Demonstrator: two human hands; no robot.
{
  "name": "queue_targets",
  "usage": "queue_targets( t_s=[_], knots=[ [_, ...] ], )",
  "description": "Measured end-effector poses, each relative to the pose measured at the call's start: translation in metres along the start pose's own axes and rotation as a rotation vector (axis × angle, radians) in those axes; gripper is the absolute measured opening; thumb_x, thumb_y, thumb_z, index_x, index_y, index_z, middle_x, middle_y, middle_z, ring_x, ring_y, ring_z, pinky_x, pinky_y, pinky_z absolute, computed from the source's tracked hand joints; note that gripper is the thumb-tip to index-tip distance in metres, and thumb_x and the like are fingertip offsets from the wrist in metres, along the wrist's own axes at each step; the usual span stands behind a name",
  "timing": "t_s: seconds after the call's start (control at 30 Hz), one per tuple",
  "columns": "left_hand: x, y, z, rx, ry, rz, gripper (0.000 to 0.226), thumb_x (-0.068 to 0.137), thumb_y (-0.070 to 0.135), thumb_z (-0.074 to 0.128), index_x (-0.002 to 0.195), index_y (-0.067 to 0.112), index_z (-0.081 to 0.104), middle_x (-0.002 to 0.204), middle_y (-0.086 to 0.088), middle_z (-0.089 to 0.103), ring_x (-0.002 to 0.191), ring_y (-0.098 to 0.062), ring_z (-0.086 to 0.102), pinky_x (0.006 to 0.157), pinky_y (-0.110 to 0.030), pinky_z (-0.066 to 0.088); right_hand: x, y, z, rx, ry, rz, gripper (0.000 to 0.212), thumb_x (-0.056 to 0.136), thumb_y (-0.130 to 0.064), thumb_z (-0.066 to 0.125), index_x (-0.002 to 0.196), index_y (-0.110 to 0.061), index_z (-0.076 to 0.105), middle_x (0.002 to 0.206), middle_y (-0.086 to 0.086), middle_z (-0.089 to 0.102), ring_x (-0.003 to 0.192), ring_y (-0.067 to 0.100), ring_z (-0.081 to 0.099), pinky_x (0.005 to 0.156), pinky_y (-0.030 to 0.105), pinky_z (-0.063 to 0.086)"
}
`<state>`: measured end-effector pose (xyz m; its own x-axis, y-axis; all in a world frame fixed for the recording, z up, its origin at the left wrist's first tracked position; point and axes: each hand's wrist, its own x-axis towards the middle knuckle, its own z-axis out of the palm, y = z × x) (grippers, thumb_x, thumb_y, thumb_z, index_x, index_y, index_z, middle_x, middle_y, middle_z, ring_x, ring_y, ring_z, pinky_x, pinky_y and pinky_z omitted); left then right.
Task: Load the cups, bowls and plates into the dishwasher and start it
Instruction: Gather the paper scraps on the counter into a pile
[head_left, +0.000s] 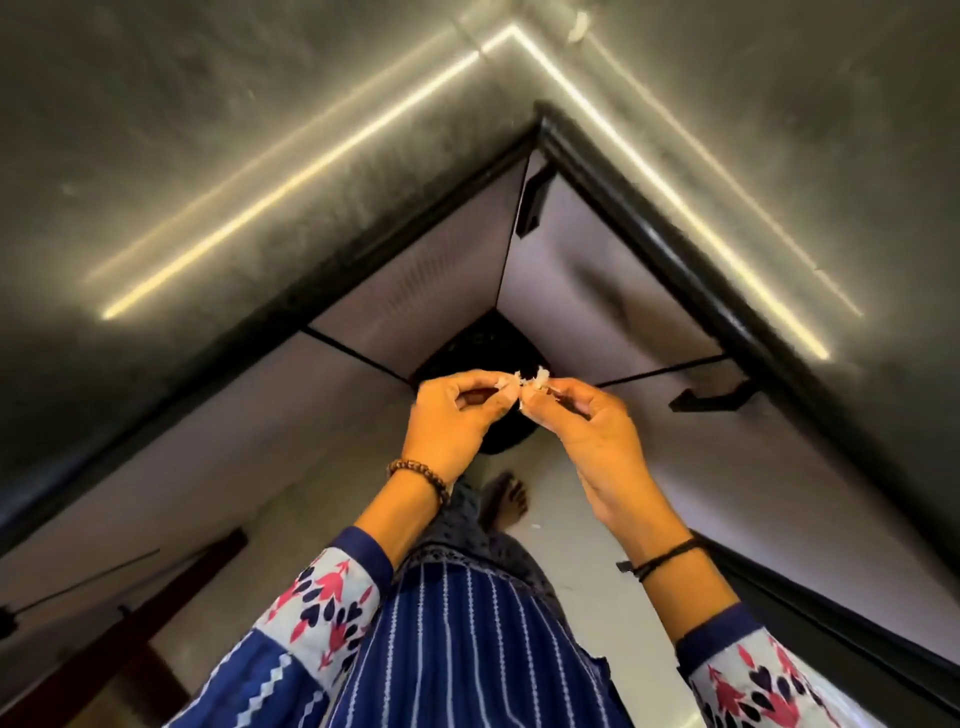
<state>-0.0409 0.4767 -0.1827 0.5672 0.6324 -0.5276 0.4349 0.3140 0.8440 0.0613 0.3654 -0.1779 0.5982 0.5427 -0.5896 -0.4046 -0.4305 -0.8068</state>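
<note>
Head view, looking steeply down into an inner corner of a dark grey table (260, 156), streaked with reflected strip lights. Both hands meet just below that corner. Left hand (457, 410) and right hand (587, 421) have fingertips pinched together on small whitish scraps (524, 382), too blurred to identify. Directly beneath the hands, a dark round bin (493, 343) is mostly hidden by them. Pale cabinet doors (597, 270) with black handles run under the table's edges. No cups, bowls, plates or dishwasher can be made out. A bare foot (506, 496) stands on the floor; patterned blue sleeves are cut off at the bottom.
</note>
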Motion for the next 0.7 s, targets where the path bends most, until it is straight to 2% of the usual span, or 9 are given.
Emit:
queue_targets(
  t_s=[0.07, 0.17, 0.23, 0.33, 0.43, 0.53, 0.63, 0.7],
  knots=[
    [0.019, -0.037, 0.007, 0.027, 0.010, -0.072, 0.013, 0.083, 0.013, 0.074, 0.096, 0.012, 0.076, 0.096, -0.002, 0.075, 0.090, -0.010, 0.071, 0.084, -0.025, 0.056, 0.022, 0.034, -0.001, -0.054, 0.006, 0.067, 0.013, 0.088, -0.010, 0.073, 0.100, -0.013, 0.075, 0.097, 0.001, 0.077, 0.095, 0.011, 0.072, 0.083, 0.022, 0.055],
    [0.053, -0.094, 0.020, 0.080, 0.055, -0.183, 0.012, 0.082, 0.013, 0.075, 0.089, 0.023, 0.075, 0.093, -0.001, 0.075, 0.091, -0.016, 0.071, 0.088, -0.035, 0.056, 0.061, 0.080, -0.001, -0.140, -0.005, 0.146, 0.018, 0.084, -0.015, 0.078, 0.101, -0.014, 0.076, 0.099, 0.000, 0.077, 0.097, 0.013, 0.072, 0.088, 0.031, 0.055],
    [0.081, -0.130, 0.027, 0.091, 0.072, -0.237, 0.013, 0.082, 0.012, 0.074, 0.087, 0.025, 0.074, 0.091, -0.004, 0.074, 0.092, -0.020, 0.070, 0.090, -0.040, 0.056, 0.091, 0.106, 0.000, -0.184, -0.012, 0.199, 0.017, 0.082, -0.020, 0.081, 0.097, -0.015, 0.074, 0.094, -0.003, 0.075, 0.091, 0.012, 0.070, 0.081, 0.026, 0.053],
    [0.115, -0.169, 0.035, 0.138, 0.038, -0.276, 0.014, 0.083, 0.013, 0.072, 0.097, 0.017, 0.076, 0.096, -0.006, 0.074, 0.094, -0.016, 0.069, 0.091, -0.031, 0.054, 0.129, 0.136, 0.003, -0.271, -0.015, 0.247, 0.017, 0.081, -0.025, 0.082, 0.093, -0.019, 0.072, 0.092, -0.002, 0.073, 0.087, 0.010, 0.068, 0.072, 0.020, 0.047],
    [0.148, -0.198, 0.041, 0.232, 0.020, -0.332, 0.019, 0.080, 0.009, 0.073, 0.098, 0.011, 0.075, 0.099, -0.010, 0.073, 0.098, -0.021, 0.068, 0.092, -0.031, 0.053, 0.155, 0.157, 0.006, -0.383, -0.057, 0.192, 0.013, 0.084, -0.021, 0.077, 0.087, -0.009, 0.074, 0.092, 0.008, 0.075, 0.088, 0.018, 0.070, 0.073, 0.032, 0.052],
    [0.177, -0.221, 0.045, 0.447, -0.067, -0.363, 0.020, 0.079, 0.017, 0.067, 0.096, 0.008, 0.074, 0.105, -0.011, 0.071, 0.105, -0.024, 0.065, 0.094, -0.037, 0.051, 0.174, 0.166, 0.008, -0.572, -0.094, 0.159, 0.018, 0.089, -0.015, 0.069, 0.099, -0.001, 0.073, 0.105, 0.014, 0.074, 0.102, 0.026, 0.067, 0.090, 0.042, 0.052],
    [0.189, -0.216, 0.043, 0.582, -0.149, -0.359, 0.028, 0.083, 0.008, 0.060, 0.111, 0.003, 0.067, 0.118, -0.011, 0.066, 0.114, -0.025, 0.060, 0.099, -0.036, 0.047, 0.184, 0.169, 0.006, -0.669, -0.095, 0.137, 0.017, 0.082, -0.014, 0.063, 0.081, 0.002, 0.067, 0.087, 0.019, 0.070, 0.086, 0.030, 0.064, 0.082, 0.041, 0.051],
    [0.186, -0.201, 0.040, 0.601, -0.130, -0.332, 0.031, 0.087, 0.004, 0.058, 0.117, 0.005, 0.067, 0.124, -0.011, 0.064, 0.118, -0.026, 0.058, 0.102, -0.036, 0.045, 0.187, 0.171, 0.001, -0.708, -0.072, 0.140, 0.022, 0.081, -0.006, 0.060, 0.094, 0.012, 0.061, 0.100, 0.030, 0.066, 0.097, 0.043, 0.063, 0.085, 0.052, 0.052]
  ],
)
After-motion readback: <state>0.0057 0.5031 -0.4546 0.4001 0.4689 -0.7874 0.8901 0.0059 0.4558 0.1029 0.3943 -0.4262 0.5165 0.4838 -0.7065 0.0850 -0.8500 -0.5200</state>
